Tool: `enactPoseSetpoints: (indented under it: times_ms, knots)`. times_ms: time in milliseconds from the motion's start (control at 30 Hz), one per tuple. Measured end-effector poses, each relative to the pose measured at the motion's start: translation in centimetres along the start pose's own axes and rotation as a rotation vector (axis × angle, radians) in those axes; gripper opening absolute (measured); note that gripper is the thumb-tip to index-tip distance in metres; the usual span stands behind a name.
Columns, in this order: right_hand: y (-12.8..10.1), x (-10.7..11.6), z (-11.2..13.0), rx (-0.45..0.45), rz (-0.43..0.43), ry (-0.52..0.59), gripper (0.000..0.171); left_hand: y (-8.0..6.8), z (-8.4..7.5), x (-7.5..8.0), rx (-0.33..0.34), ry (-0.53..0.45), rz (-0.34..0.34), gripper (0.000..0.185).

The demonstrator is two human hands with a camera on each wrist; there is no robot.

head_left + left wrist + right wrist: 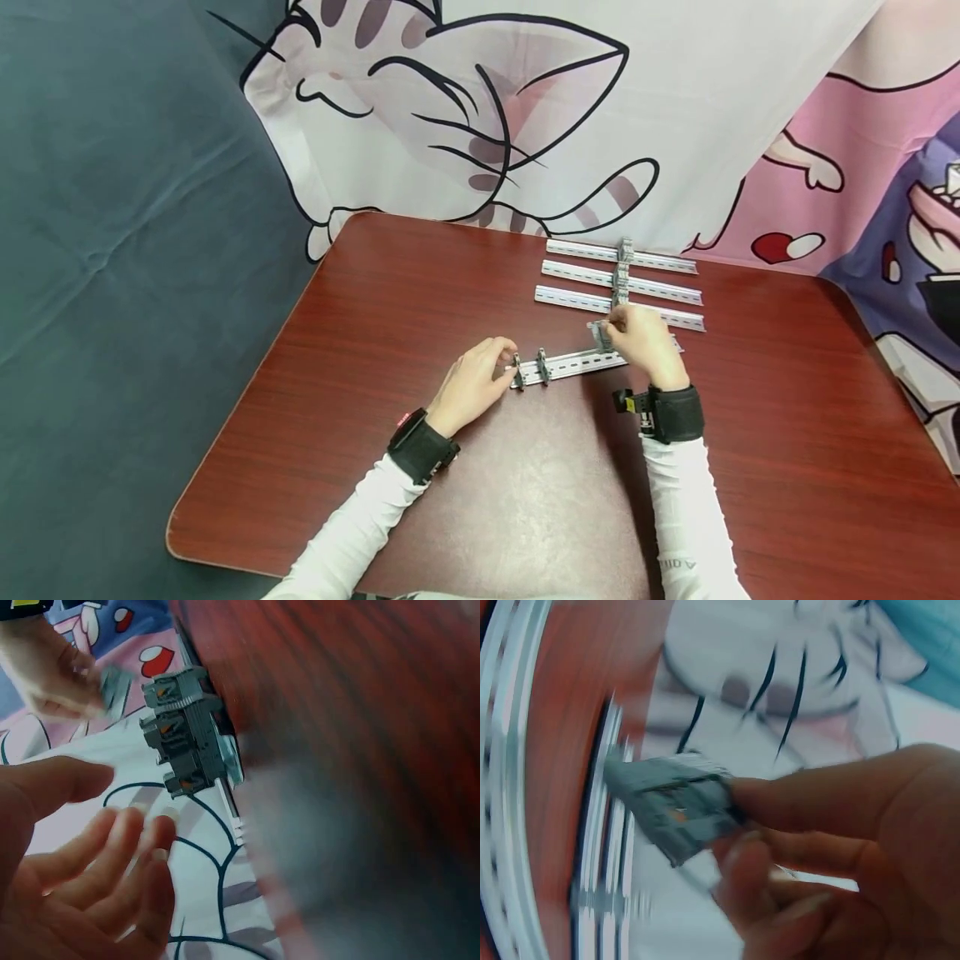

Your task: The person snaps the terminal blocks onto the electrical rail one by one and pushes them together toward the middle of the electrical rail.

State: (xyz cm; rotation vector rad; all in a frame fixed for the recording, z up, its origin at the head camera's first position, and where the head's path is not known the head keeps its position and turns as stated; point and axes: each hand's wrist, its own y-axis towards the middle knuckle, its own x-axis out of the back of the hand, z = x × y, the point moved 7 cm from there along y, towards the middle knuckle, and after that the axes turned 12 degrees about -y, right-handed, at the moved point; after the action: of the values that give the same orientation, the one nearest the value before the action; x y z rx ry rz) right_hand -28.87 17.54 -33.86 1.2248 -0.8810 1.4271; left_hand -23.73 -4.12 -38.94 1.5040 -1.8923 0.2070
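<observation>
Head view shows a reddish-brown, wood-grain counter [420,300] with rounded corners, set against a dark teal cloth on the left and a printed cartoon-cat curtain [525,108] behind. Near the middle, the left hand [474,385] rests at the left end of a slim, perforated metal DIN rail [573,363]; its fingers are loosely bent, the tips touching the rail's end, and I cannot tell whether they pinch it. Left wrist view shows those fingers spread and relaxed. Two small grey clips [531,368] sit upright on the rail just beside that hand. The rail lies flat, its long axis running left to right across the counter, rising slightly toward the far right.

Over the rail's right part, the right hand [643,343] pinches a grey plastic terminal block [600,333] between thumb and fingertips. Right wrist view shows this block [676,804] as a flat, angular grey piece with a small orange mark, tilted, its free end pointing toward the shiny rail; whether it touches the rail is too blurred to tell.

Beyond, toward the far right edge, three more rails [621,283] lie parallel, each with grey blocks [621,271] clipped at its middle, stacked in a line across them. Both wrists wear black bands over white sleeves.
</observation>
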Motion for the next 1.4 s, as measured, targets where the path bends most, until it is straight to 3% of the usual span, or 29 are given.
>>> enactPoseSetpoints:
  times_ms: [200,500,667,867,1167,1400]
  knots:
    - [-0.1,-0.6,-3.1,-0.051,0.139,-0.076,0.020,0.1,0.2,-0.8,-0.021,0.267,0.075,0.024]
    - [-0.1,-0.9,-4.7,-0.134,0.094,-0.126,0.017,0.3,0.5,-2.0,0.045,0.398,0.169,0.029]
    - [-0.1,-1.2,-5.4,-0.167,0.048,-0.110,0.016,0.5,0.3,-2.5,0.041,0.423,0.194,0.029]
    - [0.2,-1.6,-5.5,-0.143,-0.004,-0.073,0.016,0.7,-0.1,-2.4,0.020,0.430,0.170,0.024]
    - [0.2,-1.6,-5.7,-0.140,0.034,-0.043,0.016,0.4,0.2,-2.4,0.008,0.447,0.143,0.019]
    - [0.4,-1.7,-6.3,-0.159,0.003,-0.071,0.015,1.1,0.0,-2.6,0.006,0.464,0.149,0.021]
